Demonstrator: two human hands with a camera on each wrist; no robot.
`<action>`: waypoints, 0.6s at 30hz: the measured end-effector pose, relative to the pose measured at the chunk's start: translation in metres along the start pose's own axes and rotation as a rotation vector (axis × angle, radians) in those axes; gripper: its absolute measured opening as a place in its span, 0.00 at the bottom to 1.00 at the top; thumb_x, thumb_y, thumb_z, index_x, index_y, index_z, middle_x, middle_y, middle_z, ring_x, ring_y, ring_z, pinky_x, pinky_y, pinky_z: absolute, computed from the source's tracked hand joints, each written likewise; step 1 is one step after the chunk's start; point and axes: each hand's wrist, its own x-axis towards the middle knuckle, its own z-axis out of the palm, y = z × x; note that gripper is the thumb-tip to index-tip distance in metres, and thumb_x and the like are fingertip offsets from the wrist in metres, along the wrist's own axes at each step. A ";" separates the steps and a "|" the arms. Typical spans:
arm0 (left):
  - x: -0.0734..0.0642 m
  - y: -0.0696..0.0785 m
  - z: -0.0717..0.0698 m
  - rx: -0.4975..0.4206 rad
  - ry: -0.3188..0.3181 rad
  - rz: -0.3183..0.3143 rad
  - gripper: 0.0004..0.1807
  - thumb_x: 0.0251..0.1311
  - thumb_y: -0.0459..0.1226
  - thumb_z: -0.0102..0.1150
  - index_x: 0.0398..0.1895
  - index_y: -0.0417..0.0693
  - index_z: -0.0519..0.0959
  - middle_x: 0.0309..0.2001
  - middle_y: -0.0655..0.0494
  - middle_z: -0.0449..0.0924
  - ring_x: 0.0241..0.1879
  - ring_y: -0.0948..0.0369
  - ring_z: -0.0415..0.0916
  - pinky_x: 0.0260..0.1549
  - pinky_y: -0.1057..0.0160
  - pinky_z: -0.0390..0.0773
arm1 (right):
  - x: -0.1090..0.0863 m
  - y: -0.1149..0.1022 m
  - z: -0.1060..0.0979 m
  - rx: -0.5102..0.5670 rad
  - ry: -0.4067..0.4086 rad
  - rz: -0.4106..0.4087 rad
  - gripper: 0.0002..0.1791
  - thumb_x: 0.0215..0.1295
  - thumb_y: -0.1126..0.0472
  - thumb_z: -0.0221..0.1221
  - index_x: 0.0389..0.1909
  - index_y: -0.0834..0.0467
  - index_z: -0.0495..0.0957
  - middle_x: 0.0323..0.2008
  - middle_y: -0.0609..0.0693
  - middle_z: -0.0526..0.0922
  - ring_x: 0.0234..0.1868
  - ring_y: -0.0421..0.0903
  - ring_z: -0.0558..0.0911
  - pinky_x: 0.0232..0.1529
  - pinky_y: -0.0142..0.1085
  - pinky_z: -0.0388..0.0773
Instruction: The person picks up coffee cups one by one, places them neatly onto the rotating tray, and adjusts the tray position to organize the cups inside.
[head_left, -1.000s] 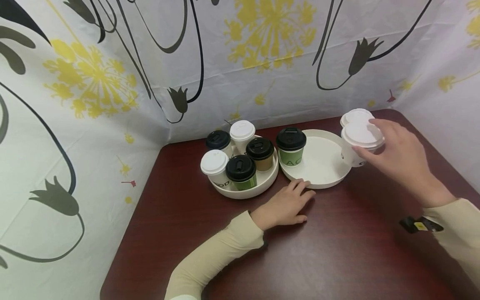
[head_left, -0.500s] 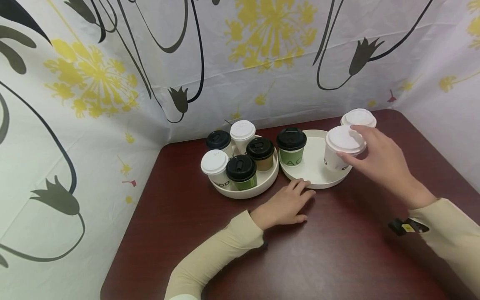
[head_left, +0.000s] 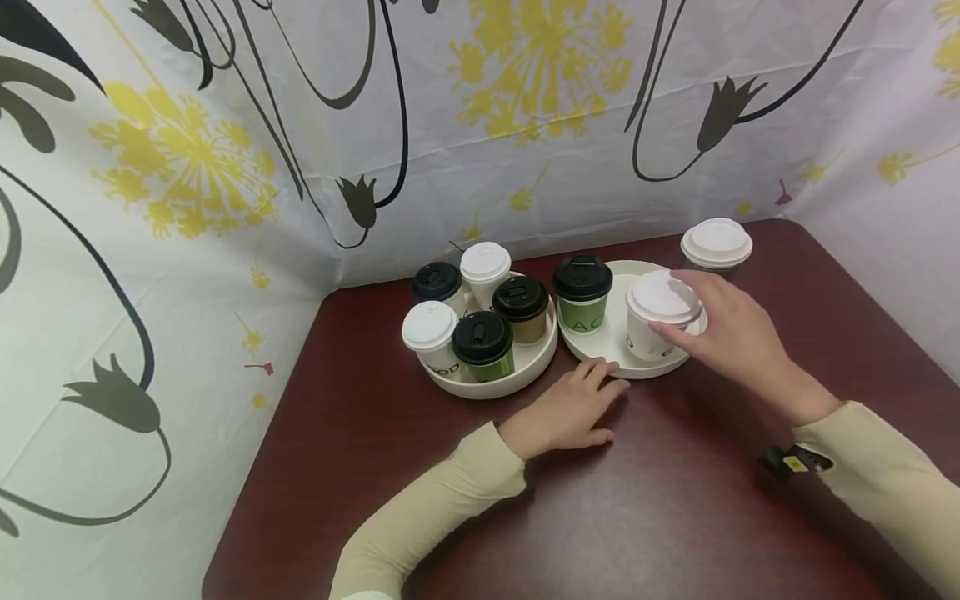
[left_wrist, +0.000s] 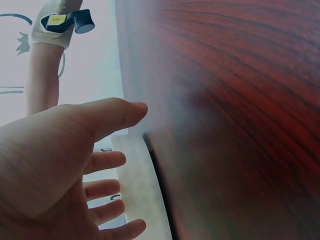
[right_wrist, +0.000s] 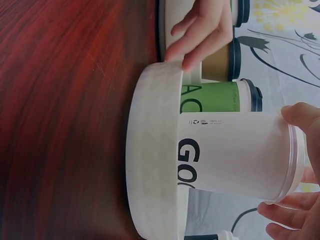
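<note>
My right hand point(head_left: 738, 337) holds a white paper coffee cup point(head_left: 658, 333) by its white lid, thumb on one side and fingers on the other. In the right wrist view the lower end of this cup point(right_wrist: 230, 155) sits behind the wall of the right-hand round tray point(right_wrist: 152, 150), upright; whether it touches the tray floor is hidden. A green coffee cup point(head_left: 582, 310) with a black lid stands at the left in the same tray. The fingers of my left hand point(head_left: 562, 417) rest against the tray's front rim, loosely spread; the left wrist view shows them fairly straight.
A second round tray point(head_left: 517, 382) to the left bears several lidded coffee cups, some black-lidded, some white-lidded. Another cup with a white lid point(head_left: 716, 242) stands on the dark red table point(head_left: 675, 500) at back right. Patterned cloth point(head_left: 540, 192) encloses the table's back and sides.
My right hand has carried the white cup leftward and down, from beside the back-right cup into the right-hand tray. The left hand has stayed at the tray's rim.
</note>
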 end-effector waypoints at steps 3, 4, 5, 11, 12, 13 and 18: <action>-0.001 -0.001 -0.002 -0.002 -0.001 -0.001 0.42 0.60 0.58 0.62 0.73 0.54 0.62 0.72 0.53 0.58 0.74 0.56 0.56 0.65 0.60 0.72 | -0.001 -0.001 0.003 -0.004 -0.009 -0.001 0.41 0.49 0.50 0.74 0.64 0.59 0.71 0.59 0.65 0.77 0.55 0.64 0.78 0.48 0.61 0.73; -0.001 -0.001 -0.002 -0.004 -0.001 -0.002 0.42 0.60 0.58 0.62 0.74 0.54 0.62 0.72 0.54 0.58 0.74 0.56 0.56 0.65 0.61 0.72 | -0.002 -0.001 0.004 -0.005 -0.010 -0.002 0.41 0.49 0.50 0.74 0.65 0.59 0.71 0.59 0.65 0.77 0.56 0.64 0.77 0.48 0.61 0.73; -0.001 -0.002 -0.003 -0.004 -0.004 -0.004 0.42 0.60 0.58 0.62 0.74 0.54 0.61 0.72 0.54 0.58 0.74 0.56 0.56 0.65 0.61 0.72 | -0.002 -0.002 0.005 -0.006 -0.011 -0.003 0.41 0.49 0.50 0.74 0.65 0.58 0.71 0.59 0.65 0.77 0.56 0.64 0.77 0.48 0.61 0.73; -0.002 -0.003 -0.004 -0.016 -0.022 -0.015 0.42 0.61 0.57 0.61 0.75 0.54 0.60 0.73 0.54 0.57 0.75 0.57 0.55 0.67 0.61 0.70 | -0.004 -0.003 0.009 -0.008 -0.013 -0.008 0.42 0.50 0.49 0.73 0.66 0.57 0.70 0.58 0.64 0.78 0.54 0.64 0.78 0.47 0.60 0.73; -0.002 -0.003 -0.004 -0.017 -0.021 -0.016 0.42 0.61 0.57 0.61 0.75 0.54 0.60 0.73 0.54 0.57 0.75 0.57 0.55 0.67 0.61 0.70 | -0.004 -0.004 0.010 -0.008 -0.013 -0.009 0.42 0.50 0.49 0.73 0.66 0.57 0.70 0.57 0.65 0.78 0.54 0.64 0.78 0.47 0.60 0.73; -0.002 -0.003 -0.003 -0.015 -0.019 -0.015 0.42 0.61 0.57 0.61 0.75 0.54 0.60 0.73 0.54 0.57 0.75 0.57 0.55 0.67 0.61 0.70 | -0.004 -0.004 0.010 -0.008 -0.013 -0.011 0.42 0.50 0.49 0.73 0.66 0.58 0.70 0.57 0.65 0.78 0.53 0.64 0.78 0.47 0.60 0.73; -0.002 -0.005 -0.002 -0.015 -0.006 -0.015 0.42 0.61 0.57 0.61 0.75 0.53 0.60 0.72 0.54 0.57 0.73 0.57 0.56 0.66 0.61 0.70 | -0.004 -0.004 0.012 -0.006 -0.020 -0.014 0.41 0.50 0.49 0.73 0.65 0.58 0.71 0.58 0.64 0.78 0.53 0.64 0.78 0.47 0.60 0.73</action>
